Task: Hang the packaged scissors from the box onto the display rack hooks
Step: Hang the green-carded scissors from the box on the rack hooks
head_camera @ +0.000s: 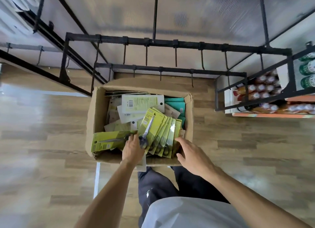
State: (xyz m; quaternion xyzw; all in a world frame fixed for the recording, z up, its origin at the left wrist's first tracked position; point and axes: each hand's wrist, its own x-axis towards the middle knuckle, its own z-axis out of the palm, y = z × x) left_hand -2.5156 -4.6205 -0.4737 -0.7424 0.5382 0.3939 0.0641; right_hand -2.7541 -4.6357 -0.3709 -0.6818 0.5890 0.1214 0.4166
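Note:
A cardboard box (97,111) stands on the floor in front of me, filled with green packaged scissors (163,128) and pale card backs. My left hand (133,147) grips the lower ends of a fanned bunch of these packages at the box's near side. One more green package (109,140) lies flat across the box's left wall, next to that hand. My right hand (190,152) hovers with spread fingers just right of the fan, holding nothing. The black display rack (170,44) with its bare hooks (146,55) stands beyond the box.
A second, lower bar of hooks (170,69) runs just behind the box. A shelf with bottles (262,89) and green cans stands at the right. Black rack frames (64,57) reach out at the left. Wood-look floor surrounds the box; my legs are below it.

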